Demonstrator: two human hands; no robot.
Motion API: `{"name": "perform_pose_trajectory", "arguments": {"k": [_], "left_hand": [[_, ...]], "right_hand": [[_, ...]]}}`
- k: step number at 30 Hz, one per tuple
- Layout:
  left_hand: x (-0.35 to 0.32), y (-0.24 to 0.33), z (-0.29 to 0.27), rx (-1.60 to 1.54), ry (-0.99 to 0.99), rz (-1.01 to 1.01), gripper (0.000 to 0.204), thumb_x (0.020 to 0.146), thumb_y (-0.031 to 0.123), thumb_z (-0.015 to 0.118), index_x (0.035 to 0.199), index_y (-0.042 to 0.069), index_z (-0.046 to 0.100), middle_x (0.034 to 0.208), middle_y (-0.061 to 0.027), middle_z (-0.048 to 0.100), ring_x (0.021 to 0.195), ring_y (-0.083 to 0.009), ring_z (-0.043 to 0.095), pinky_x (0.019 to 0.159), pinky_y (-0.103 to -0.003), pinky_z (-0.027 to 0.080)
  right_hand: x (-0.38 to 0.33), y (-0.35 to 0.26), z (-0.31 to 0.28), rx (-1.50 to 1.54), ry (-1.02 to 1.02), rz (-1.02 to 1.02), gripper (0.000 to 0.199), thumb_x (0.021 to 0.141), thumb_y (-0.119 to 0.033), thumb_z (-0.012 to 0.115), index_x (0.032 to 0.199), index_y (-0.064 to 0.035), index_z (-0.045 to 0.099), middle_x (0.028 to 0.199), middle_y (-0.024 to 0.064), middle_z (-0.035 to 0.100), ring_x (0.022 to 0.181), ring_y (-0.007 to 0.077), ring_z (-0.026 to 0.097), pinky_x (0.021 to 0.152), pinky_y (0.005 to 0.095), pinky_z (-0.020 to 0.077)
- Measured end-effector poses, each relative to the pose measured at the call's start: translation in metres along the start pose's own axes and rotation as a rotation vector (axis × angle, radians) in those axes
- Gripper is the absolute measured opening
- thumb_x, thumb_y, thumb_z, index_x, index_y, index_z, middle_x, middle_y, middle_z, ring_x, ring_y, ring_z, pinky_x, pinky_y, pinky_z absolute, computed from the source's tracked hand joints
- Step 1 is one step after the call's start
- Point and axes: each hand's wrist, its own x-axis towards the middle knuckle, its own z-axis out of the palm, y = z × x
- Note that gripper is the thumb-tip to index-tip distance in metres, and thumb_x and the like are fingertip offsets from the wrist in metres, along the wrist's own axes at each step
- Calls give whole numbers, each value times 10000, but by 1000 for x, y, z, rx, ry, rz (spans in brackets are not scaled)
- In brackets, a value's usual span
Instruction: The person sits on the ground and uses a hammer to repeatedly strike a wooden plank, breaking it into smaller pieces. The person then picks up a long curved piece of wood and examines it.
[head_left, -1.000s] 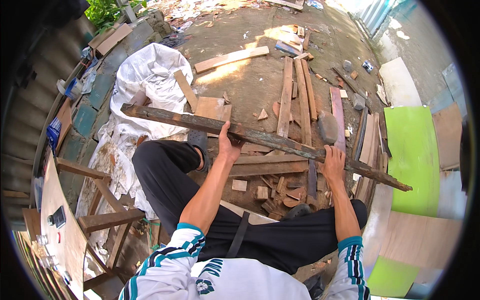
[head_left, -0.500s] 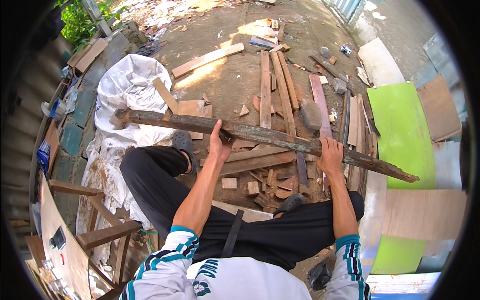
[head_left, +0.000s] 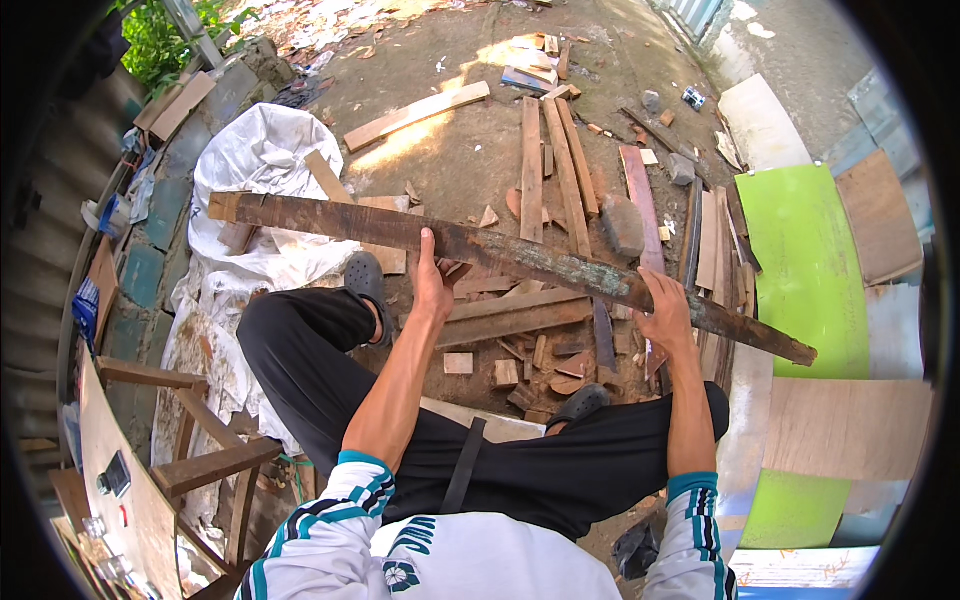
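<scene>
1. A long, dark, weathered plank [head_left: 500, 255] is held crosswise over the person's knees and clear of the ground. It slopes down from its far-left end toward its right end.
2. The left hand [head_left: 430, 285] grips the plank near its middle, with the thumb up against the near face and the fingers wrapped over the top. The fingers are closed on the wood.
3. The right hand [head_left: 665, 315] clasps the plank further toward its lower right end, fingers curled over the top edge. Judgement: spacing the two hands apart along the length steadies a long, heavy piece and stops it from swinging.
4. The person sits with black trousers [head_left: 330, 360] under the plank. A dark clog [head_left: 365, 280] on one foot sits just below the plank, left of the left hand.
5. Beyond the plank, several lighter boards [head_left: 545, 165] lie side by side on the dirt, running away from it. A grey stone [head_left: 622, 225] sits just past the plank, between the hands.
6. Below the plank, between the feet, lie short offcuts [head_left: 520, 360] and thicker battens, scattered.
7. Under the plank's left end lies a crumpled white sack [head_left: 255, 165]. Judgement: it catches debris or covers a pile.
8. Right of the plank's lower end lies a bright green panel [head_left: 805, 260], flat, beside bare plywood sheets.
9. A wooden frame [head_left: 190, 420] stands well to the near left of the plank.
</scene>
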Motion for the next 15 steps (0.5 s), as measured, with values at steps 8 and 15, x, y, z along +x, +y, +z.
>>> {"name": "perform_pose_trajectory", "arguments": {"k": [8, 15], "left_hand": [[-20, 56, 13, 104, -89, 92, 850, 927, 782, 338, 1352, 61, 483, 1196, -139, 621, 1065, -258, 630, 827, -428, 538], [-24, 82, 11, -39, -151, 167, 945, 888, 853, 254, 1426, 94, 422, 1374, -150, 547, 1269, -281, 525, 996, -466, 451]], "right_hand": [[6, -4, -1, 80, -27, -81, 740, 816, -308, 773, 1439, -35, 482, 1270, 207, 594, 1163, 387, 554, 1007, 464, 421], [18, -25, -10, 227, -117, -98, 605, 924, -405, 635, 1358, 6, 538, 1164, 244, 647, 1032, 441, 615, 926, 466, 472]]}}
